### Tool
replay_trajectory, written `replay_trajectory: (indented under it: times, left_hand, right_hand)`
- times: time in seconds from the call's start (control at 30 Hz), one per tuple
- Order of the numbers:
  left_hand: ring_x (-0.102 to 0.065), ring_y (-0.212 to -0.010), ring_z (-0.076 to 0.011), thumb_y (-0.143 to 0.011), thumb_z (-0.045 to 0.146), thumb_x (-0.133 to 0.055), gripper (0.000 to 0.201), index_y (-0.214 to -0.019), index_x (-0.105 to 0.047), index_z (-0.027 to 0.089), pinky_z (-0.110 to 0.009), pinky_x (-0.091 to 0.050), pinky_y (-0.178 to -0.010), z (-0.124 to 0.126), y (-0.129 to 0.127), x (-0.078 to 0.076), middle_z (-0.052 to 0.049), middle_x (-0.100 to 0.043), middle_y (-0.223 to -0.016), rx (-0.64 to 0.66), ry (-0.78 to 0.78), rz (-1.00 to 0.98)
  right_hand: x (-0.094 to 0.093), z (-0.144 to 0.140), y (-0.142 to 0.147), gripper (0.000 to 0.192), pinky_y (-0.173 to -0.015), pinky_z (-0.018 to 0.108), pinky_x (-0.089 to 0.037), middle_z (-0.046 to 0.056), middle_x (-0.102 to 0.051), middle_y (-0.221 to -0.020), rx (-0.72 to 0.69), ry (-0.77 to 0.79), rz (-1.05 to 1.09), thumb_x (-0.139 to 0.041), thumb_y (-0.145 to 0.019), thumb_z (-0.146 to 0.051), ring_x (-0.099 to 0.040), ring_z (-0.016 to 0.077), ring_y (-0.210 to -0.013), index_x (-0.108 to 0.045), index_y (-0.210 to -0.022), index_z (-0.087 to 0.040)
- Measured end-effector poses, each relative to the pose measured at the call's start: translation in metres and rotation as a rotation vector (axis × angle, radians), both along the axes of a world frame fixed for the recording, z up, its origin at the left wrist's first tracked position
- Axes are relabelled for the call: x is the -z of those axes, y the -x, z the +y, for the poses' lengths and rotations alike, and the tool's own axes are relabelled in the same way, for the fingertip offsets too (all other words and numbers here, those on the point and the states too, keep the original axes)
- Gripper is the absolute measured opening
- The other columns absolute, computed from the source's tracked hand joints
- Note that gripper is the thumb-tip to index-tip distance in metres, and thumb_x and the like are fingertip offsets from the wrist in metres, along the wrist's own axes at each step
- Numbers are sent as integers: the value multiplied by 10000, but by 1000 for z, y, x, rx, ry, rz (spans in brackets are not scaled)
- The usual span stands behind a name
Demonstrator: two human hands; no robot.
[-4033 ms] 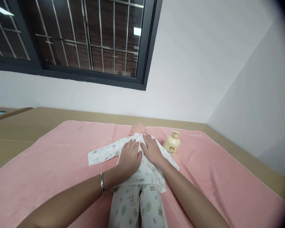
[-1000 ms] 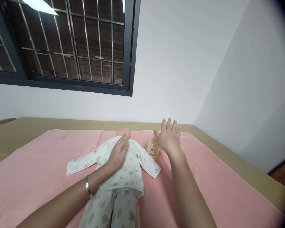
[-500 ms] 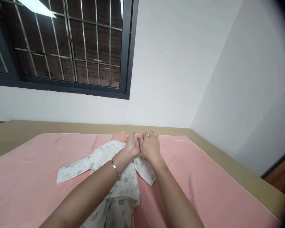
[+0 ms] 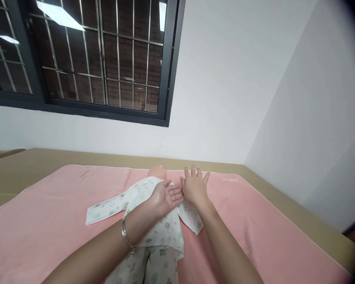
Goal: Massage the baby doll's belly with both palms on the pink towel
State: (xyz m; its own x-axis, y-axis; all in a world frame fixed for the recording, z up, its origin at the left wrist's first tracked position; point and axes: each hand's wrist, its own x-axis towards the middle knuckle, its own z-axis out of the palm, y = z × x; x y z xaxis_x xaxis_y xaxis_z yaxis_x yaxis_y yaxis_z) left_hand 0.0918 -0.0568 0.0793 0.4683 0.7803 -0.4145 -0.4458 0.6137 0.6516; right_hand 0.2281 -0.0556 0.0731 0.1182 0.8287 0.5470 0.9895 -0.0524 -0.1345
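Note:
A baby doll lies on its back on a pink towel (image 4: pixel 47 221). It wears a white printed suit (image 4: pixel 162 236), and its bare head (image 4: pixel 157 172) points toward the wall. My left hand (image 4: pixel 165 196) hovers over the doll's chest, palm turned up, fingers apart, holding nothing; a silver bracelet (image 4: pixel 124 234) is on that wrist. My right hand (image 4: pixel 195 185) is just to its right, back toward me, fingers spread, fingertips near the left palm. Whatever stands behind the right hand is hidden.
The towel covers a tan tabletop (image 4: pixel 17 161) that runs to the white wall (image 4: pixel 225 98). A barred dark-framed window (image 4: pixel 77 59) is above at left. A second wall (image 4: pixel 319 130) closes the right side, and the table's right edge (image 4: pixel 313 228) slants down toward me.
One second ago my left hand lay on the doll's chest and my right hand was raised over a cream pump bottle. The hands then met; now the left palm faces up and the bottle is hidden.

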Motion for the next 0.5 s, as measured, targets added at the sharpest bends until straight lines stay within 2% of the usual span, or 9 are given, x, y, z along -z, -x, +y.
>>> replay_trajectory:
  times: [0.07,0.13,0.2,0.3,0.37,0.43,0.5]
  left_hand:
    - [-679,-1022,-264,-884,336,-445,424,-1189,-546,60,-377,-543,-901,-8,16,-4,-215,-658,-1140,-4,20,19]
    - [-687,-1005,-258,-901,324,-411,376,-1137,-572,79,-376,-545,-901,-16,30,-12,-187,-684,-1085,-9,27,-10]
    - [-687,-1012,-255,-929,337,-361,364,-1080,-597,105,-383,-544,-906,-25,42,-23,-163,-700,-1045,-9,-11,-65]
    - [-665,-1068,-274,-946,431,-337,416,-1028,-620,137,-412,-531,-936,-36,58,-38,-147,-704,-1067,-40,-65,-62]
    - [-637,-1126,-278,-939,479,-349,444,-1030,-627,145,-414,-509,-973,-39,69,-43,-149,-694,-1119,-87,-61,1]
    - [-598,-1194,-264,-944,494,-326,482,-1058,-631,139,-392,-465,-1029,-38,79,-45,-157,-669,-1192,-108,-80,37]
    - [-555,-1252,-251,-955,503,-280,533,-1105,-622,123,-375,-411,-1081,-36,86,-44,-166,-627,-1272,-92,-113,25]
  right_hand:
    - [-6,-10,13,444,-1117,682,-62,174,-367,-1500,-131,-20,84,-387,-972,-295,-322,328,-1399,-498,-1380,-159]
    - [-11,-26,32,441,-1177,581,-92,136,-375,-1504,-324,-51,157,-330,-983,-264,-336,238,-1406,-488,-1383,-168]
    - [-15,-46,52,461,-1203,528,-101,98,-344,-1526,-513,-50,181,-318,-984,-262,-302,200,-1427,-440,-1423,-186]
    - [-14,-75,78,521,-1202,557,-99,80,-235,-1569,-693,-12,132,-314,-1003,-326,-172,233,-1471,-304,-1505,-190]
    - [-9,-90,91,633,-1202,546,-142,94,-139,-1588,-818,13,96,-351,-999,-400,-90,260,-1480,-146,-1548,-160]
    - [1,-99,104,788,-1193,532,-202,118,-49,-1594,-936,25,67,-422,-973,-450,-38,289,-1476,10,-1550,-131]
    - [16,-101,115,845,-1169,553,-247,118,0,-1595,-969,-13,53,-473,-956,-441,-20,316,-1468,64,-1548,-167]
